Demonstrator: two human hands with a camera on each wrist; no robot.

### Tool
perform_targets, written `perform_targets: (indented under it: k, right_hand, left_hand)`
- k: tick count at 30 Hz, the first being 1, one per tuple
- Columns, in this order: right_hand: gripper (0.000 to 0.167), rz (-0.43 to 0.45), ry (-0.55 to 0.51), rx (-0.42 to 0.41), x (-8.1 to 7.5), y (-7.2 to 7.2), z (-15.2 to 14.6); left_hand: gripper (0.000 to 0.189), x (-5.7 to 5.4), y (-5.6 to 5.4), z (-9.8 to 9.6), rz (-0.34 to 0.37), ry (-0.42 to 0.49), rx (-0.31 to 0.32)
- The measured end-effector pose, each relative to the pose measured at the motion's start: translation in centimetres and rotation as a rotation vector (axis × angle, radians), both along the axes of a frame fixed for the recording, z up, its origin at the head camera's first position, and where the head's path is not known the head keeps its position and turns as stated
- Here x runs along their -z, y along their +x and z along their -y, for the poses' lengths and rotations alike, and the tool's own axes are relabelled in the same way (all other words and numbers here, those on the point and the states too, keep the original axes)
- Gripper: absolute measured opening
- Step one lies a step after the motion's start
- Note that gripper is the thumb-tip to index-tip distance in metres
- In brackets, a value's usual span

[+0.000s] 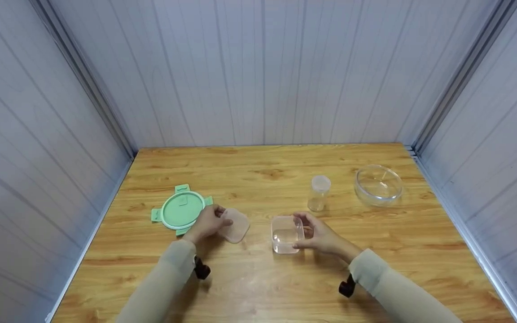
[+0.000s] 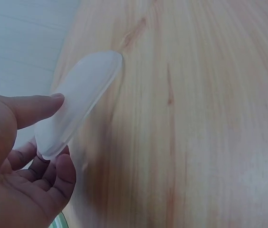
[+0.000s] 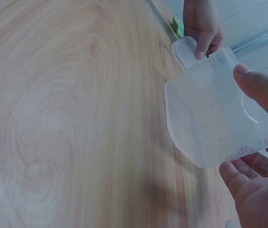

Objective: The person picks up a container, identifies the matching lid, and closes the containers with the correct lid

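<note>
Between thumb and fingers, my left hand [image 1: 209, 222] pinches a flat translucent lid [image 1: 237, 226] with rounded corners. In the left wrist view the lid [image 2: 79, 99] is tilted, thumb on its face and fingertips under its edge. My right hand [image 1: 317, 235] grips a clear square plastic container [image 1: 286, 234] from its right side. The right wrist view shows this container [image 3: 210, 111] tipped, with the thumb at one side and the fingers at the other. Lid and container are apart, the lid to the left.
A round green lid with side clips [image 1: 182, 209] lies left, partly behind my left hand. Beyond my right hand stands a small clear jar [image 1: 319, 194] with a whitish cap. The round glass bowl [image 1: 378, 185] sits at the right. Pale panel walls [image 1: 249, 72] border the wooden table [image 1: 249, 287].
</note>
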State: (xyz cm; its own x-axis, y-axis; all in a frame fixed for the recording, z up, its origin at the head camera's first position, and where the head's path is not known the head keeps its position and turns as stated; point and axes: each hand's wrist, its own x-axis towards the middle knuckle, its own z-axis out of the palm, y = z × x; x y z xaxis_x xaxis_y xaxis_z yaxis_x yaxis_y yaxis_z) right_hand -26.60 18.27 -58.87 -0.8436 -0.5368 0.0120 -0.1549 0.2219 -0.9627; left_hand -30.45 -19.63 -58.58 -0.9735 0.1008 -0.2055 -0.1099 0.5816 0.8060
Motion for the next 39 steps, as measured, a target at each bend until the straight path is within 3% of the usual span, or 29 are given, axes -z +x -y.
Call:
perform_targets:
  k: [8,19,39]
  right_hand:
    - [0.087,-0.011,0.024,-0.001,-0.1,-0.1,-0.1]
    - [0.086,0.001,0.030,0.001,0.1,-0.1,0.0]
    - [0.089,-0.022,0.084,0.015,-0.2,-0.1,0.0]
  left_hand:
    - [0.015,-0.9,0.1,-0.5,0.024,0.123,-0.034]
    - [0.013,-1.6,0.5,-0.7,0.039,0.157,0.030]
    - [0.008,-3.0,1.1,-2.5,-0.147,0.202,0.026]
